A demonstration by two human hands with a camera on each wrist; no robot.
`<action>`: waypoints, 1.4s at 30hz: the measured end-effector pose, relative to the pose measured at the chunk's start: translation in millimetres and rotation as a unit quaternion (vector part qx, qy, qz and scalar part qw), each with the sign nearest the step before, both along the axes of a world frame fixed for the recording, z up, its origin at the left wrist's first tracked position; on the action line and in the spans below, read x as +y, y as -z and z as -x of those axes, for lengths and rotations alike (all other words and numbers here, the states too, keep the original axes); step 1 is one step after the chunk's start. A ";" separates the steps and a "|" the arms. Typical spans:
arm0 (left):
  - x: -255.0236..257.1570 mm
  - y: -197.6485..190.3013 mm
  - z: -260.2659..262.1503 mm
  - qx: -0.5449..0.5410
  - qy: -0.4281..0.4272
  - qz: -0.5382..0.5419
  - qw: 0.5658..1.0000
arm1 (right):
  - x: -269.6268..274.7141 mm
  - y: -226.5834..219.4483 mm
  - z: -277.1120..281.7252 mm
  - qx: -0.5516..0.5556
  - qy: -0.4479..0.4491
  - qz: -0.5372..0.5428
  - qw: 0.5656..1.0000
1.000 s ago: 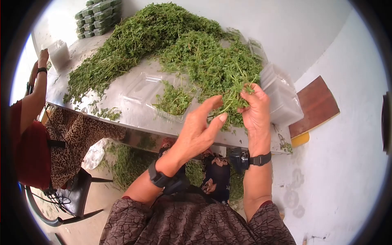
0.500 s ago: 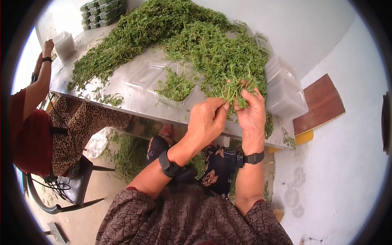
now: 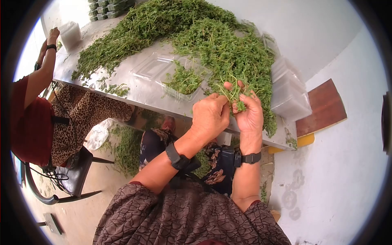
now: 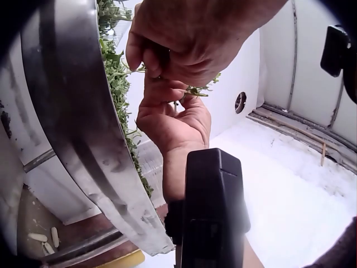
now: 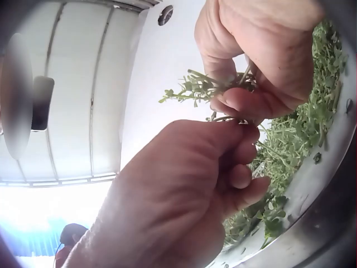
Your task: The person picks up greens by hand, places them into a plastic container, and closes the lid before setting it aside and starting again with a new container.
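In the head view my right hand (image 3: pixel 249 116) holds a small bunch of leafy green sprigs (image 3: pixel 236 98) over the table's near edge. My left hand (image 3: pixel 210 115) is close against it, its curled fingers pinching stems of the same bunch. The left wrist view has the left hand (image 4: pixel 195 36) above the right hand (image 4: pixel 173 123), thin stems poking out between them. From the right wrist, the sprigs (image 5: pixel 192 88) stick out past the right hand's (image 5: pixel 268 50) fingertips, and the left hand (image 5: pixel 173 190) meets them from below. Left of the hands, an open clear plastic box (image 3: pixel 198 92) holds some greens (image 3: pixel 183 79).
A big heap of greens (image 3: pixel 220 45) covers much of the metal table (image 3: pixel 151 96). Stacked clear boxes (image 3: pixel 290 92) stand at right, filled boxes (image 3: pixel 106 8) at the back left. Another person (image 3: pixel 32 122) works at the left. A brown board (image 3: pixel 322 108) leans by the wall.
My left hand, earlier spread with fingers apart, has closed in and now pinches stems beside the right hand. The right hand keeps hold of the sprigs. The head view has shifted slightly.
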State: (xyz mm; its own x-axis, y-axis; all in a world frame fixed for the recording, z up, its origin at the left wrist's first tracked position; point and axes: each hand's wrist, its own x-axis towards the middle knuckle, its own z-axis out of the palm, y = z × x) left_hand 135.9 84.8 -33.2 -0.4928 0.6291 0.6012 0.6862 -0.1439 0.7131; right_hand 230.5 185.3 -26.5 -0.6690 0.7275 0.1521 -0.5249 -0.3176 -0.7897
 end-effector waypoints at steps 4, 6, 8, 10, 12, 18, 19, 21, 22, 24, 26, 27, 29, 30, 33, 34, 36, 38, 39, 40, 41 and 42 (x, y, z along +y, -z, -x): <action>-2.7 0.2 0.5 0.066 -0.018 0.013 0.998 | -11.4 -8.3 2.9 -0.048 0.019 -0.026 0.998; -2.5 2.9 1.3 0.102 -0.030 0.002 0.994 | -14.3 -8.8 2.2 -0.070 0.047 -0.020 0.996; -1.5 6.1 2.1 0.141 -0.043 -0.011 0.989 | -12.9 -5.0 -2.4 -0.090 0.037 -0.051 0.994; -1.8 8.2 1.9 0.206 -0.070 -0.010 0.976 | -20.1 -9.5 -0.4 -0.084 0.032 -0.050 0.995; -4.1 8.0 0.9 0.214 -0.065 0.002 0.975 | -21.2 -8.3 -0.5 -0.079 0.029 -0.046 0.995; -5.0 10.2 -6.2 0.247 -0.038 -0.026 0.968 | -20.5 0.0 -7.4 -0.102 0.047 -0.090 0.990; -6.2 13.2 -8.6 0.253 -0.033 -0.049 0.966 | -20.9 1.8 -8.5 -0.096 0.056 -0.092 0.989; -14.4 15.2 -10.5 0.239 -0.013 0.000 0.971 | -22.5 7.4 -10.2 -0.091 0.063 -0.093 0.990; -17.3 15.4 -10.9 0.227 0.005 0.042 0.973 | -22.7 11.1 -11.6 -0.101 0.073 -0.097 0.987; -19.5 16.9 -13.7 0.219 0.003 0.047 0.974 | -29.4 10.5 -10.7 -0.098 0.087 -0.088 0.987; -22.4 17.9 -16.2 0.211 0.000 0.052 0.976 | -34.7 11.9 -8.5 -0.086 0.108 -0.090 0.986; -23.4 17.2 -16.2 0.190 0.009 0.069 0.979 | -35.8 11.6 -7.6 -0.074 0.130 -0.092 0.984; -23.1 15.7 -15.6 0.170 0.017 0.085 0.982 | -34.7 14.6 -10.3 -0.062 0.126 -0.071 0.988; -22.1 15.1 -16.5 0.128 0.023 0.079 0.988 | -35.0 14.4 -11.0 -0.052 0.124 -0.049 0.990; -19.6 19.2 -18.3 0.064 0.024 0.047 0.997 | -43.7 15.5 -5.6 -0.029 0.130 -0.002 0.991; -17.8 20.9 -18.3 0.046 0.020 0.020 0.999 | -41.5 16.0 -9.4 -0.030 0.132 -0.002 0.991; -15.3 23.1 -14.2 -0.004 0.005 0.022 1.000 | -34.8 13.0 -22.8 0.063 -0.032 0.062 0.996; -16.6 20.8 -8.2 -0.136 0.024 -0.001 0.990 | -38.9 8.8 -27.0 0.088 -0.040 0.061 0.993; -23.7 12.4 -6.9 -0.229 0.077 0.018 0.970 | -42.6 4.8 -26.7 0.114 -0.056 0.063 0.990; -28.4 6.1 -6.6 -0.250 0.113 -0.032 0.961 | -44.9 1.8 -27.3 0.115 -0.073 0.053 0.989; -33.1 0.6 -6.2 -0.270 0.146 -0.081 0.948 | -46.5 1.0 -29.9 0.115 -0.071 0.052 0.989; -38.7 -6.5 -4.2 -0.271 0.147 -0.081 0.948 | -48.5 1.0 -32.3 0.111 -0.078 0.054 0.989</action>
State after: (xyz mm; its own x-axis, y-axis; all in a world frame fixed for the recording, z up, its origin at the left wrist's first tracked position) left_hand 140.1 46.0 -26.7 -0.5748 0.7080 0.4103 0.1385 -0.4100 0.9015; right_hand 262.9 136.8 -27.5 -0.7335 0.6381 0.2341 -0.6191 -0.4851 -0.6176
